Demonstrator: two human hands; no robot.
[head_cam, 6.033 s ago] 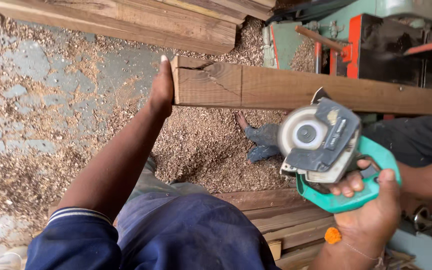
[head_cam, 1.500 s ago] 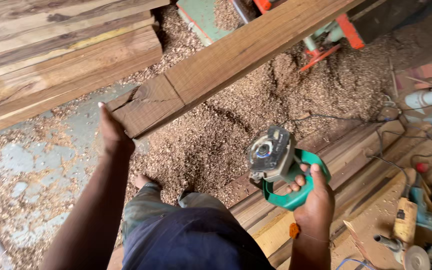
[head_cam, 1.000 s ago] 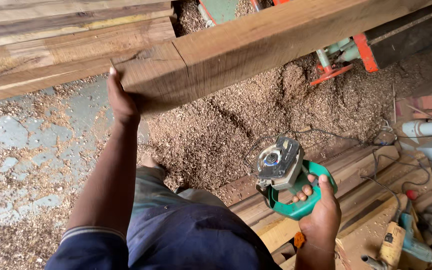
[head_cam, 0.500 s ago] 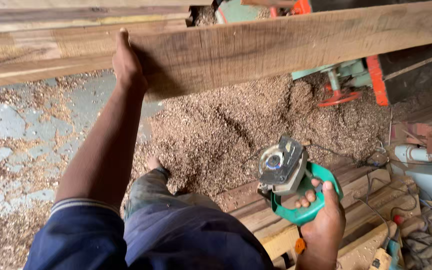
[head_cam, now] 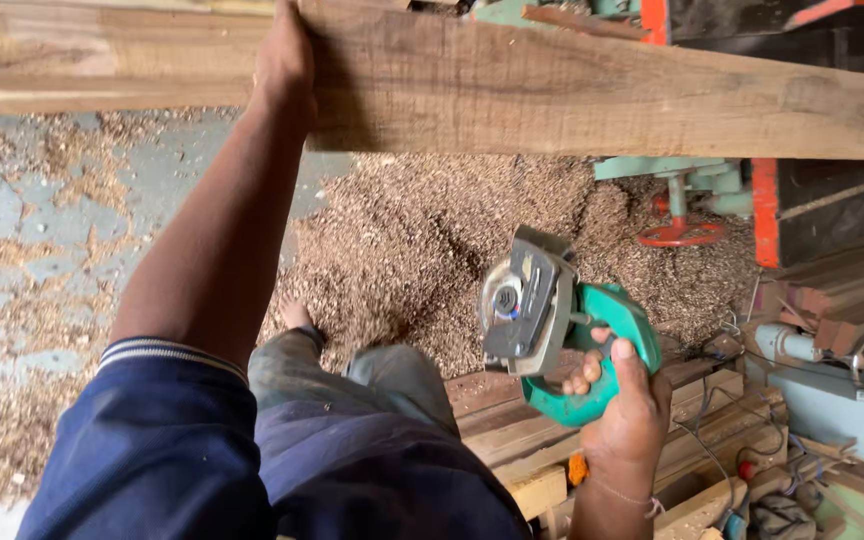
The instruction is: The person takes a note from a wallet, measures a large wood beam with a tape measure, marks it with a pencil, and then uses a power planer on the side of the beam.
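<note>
A long thick wooden plank (head_cam: pixel 592 95) runs across the top of the view. My left hand (head_cam: pixel 285 55) grips its left end, arm stretched forward. My right hand (head_cam: pixel 630 410) holds a green-handled electric planer (head_cam: pixel 542 320) by its loop handle, lower right, well below the plank and not touching it. The planer's grey side cover faces the camera.
Wood shavings (head_cam: pixel 422 230) cover the floor around my bare foot (head_cam: pixel 295 316). Stacked planks (head_cam: pixel 102 50) lie at the upper left, more boards (head_cam: pixel 512 440) at my right side. A green and red woodworking machine (head_cam: pixel 712 200) stands at the right, with tools and cables (head_cam: pixel 812 350) beyond.
The plank's end has swung up and leftward in view and now lies nearly level across the top. My left hand stayed on it; the planer remained low in my right hand.
</note>
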